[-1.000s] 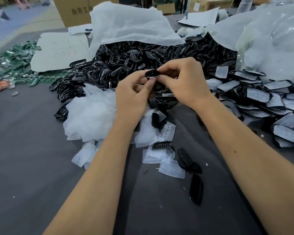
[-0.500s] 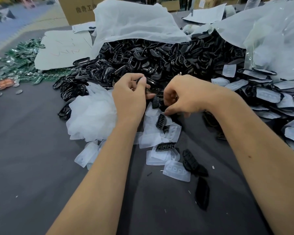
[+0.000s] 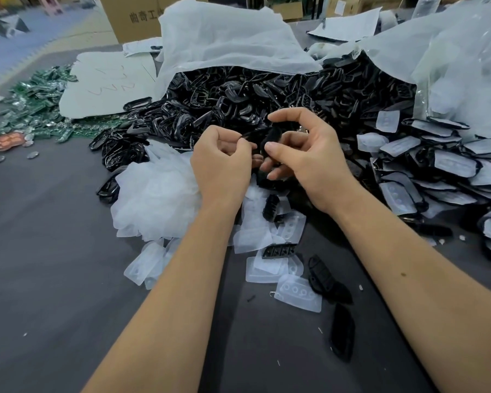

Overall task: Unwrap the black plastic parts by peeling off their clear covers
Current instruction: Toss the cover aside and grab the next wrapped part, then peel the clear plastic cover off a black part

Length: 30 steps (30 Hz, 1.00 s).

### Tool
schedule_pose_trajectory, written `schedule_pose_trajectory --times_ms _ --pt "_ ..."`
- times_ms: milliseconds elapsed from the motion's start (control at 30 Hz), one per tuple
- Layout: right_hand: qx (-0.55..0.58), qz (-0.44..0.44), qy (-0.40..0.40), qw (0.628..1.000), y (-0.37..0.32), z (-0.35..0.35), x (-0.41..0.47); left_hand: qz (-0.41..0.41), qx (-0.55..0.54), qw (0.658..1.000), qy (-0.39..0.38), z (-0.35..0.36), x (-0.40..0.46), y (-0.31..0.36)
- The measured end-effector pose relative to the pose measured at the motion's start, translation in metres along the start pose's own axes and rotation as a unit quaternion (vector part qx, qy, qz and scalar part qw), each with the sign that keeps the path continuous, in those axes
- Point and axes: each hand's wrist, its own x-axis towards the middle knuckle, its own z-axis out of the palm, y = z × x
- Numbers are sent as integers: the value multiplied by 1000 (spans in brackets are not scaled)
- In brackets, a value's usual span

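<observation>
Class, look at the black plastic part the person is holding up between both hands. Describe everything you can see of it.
The black plastic part is small, dark and faintly glossy, mostly hidden by fingers. It is held above the grey table, in front of the heap of black parts. The right hand grips it with thumb and fingers; the left hand pinches at its left edge. Whether a clear cover remains on it cannot be told.

The setting is a small factory or assembly workshop. A grey table (image 3: 40,265) carries a bulk heap of identical black plastic parts (image 3: 267,97) spilling from a white bag (image 3: 224,43), a stack of still-covered parts (image 3: 451,165), discarded clear covers (image 3: 267,236) and green circuit boards (image 3: 31,109). Printed cardboard cartons (image 3: 136,18) stand behind, on a floor of foam mats (image 3: 26,41).
</observation>
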Motion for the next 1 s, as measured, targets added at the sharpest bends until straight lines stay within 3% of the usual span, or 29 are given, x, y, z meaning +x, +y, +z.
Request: schedule_pose_trajectory --times_ms 533,800,1000 --pt "0 13 54 998 4 6 0 -24 -10 1000 -12 1 0 1" --pt "57 41 79 994 0 4 0 -26 -27 999 -21 1 0 1" --pt "111 64 52 990 -3 1 2 -30 -32 999 -21 1 0 1"
